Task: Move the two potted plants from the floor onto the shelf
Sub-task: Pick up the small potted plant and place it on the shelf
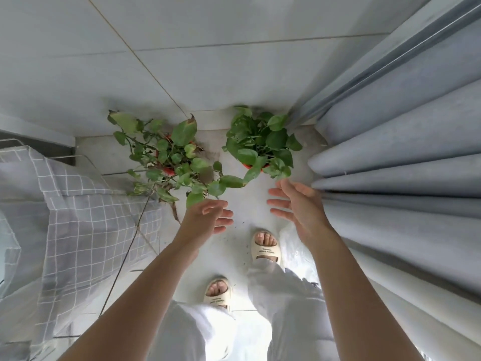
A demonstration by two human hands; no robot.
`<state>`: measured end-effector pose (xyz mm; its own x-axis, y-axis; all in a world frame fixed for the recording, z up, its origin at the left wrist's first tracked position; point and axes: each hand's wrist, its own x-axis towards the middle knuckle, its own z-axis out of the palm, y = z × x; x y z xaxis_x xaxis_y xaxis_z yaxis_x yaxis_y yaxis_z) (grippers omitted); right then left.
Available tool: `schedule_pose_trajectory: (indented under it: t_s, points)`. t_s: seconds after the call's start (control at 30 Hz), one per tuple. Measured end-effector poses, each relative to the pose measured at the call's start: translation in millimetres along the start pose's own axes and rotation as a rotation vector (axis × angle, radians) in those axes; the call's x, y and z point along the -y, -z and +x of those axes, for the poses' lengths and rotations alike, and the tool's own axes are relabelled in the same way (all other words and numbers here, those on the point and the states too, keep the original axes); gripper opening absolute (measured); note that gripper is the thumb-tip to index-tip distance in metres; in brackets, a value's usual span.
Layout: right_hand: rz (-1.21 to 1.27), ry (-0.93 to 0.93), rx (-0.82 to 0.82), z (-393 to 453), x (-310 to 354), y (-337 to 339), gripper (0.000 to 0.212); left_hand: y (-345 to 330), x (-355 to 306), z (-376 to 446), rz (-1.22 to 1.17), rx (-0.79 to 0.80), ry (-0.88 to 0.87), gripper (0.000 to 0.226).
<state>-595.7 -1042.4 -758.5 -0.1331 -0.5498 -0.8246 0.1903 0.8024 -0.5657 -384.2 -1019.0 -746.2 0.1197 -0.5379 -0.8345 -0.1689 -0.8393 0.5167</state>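
Note:
Two potted plants stand on the pale floor against the wall. The left plant (169, 157) is straggly, with long trailing stems and some brown leaves over a red pot. The right plant (261, 142) is bushy and compact, its orange pot rim just showing. My left hand (208, 216) hovers open below the left plant's trailing leaves, holding nothing. My right hand (299, 201) is open with fingers spread, just below the right plant's lowest leaves. No shelf can be made out for certain.
A grey curtain (390, 165) hangs in folds along the right, close to the right plant. A grey checked cloth (86, 217) drapes over a white wire rack (78, 158) on the left. My feet in cream slippers (265, 247) stand behind the hands. Soil crumbs dot the floor.

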Motion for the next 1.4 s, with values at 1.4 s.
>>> schedule_pose_trajectory:
  t_s: [1.4]
  points:
    - [0.438,-0.022,-0.094,267.0,-149.5,-34.4,0.033,-61.4,44.0,322.6,-0.377,0.063,-0.113,0.033]
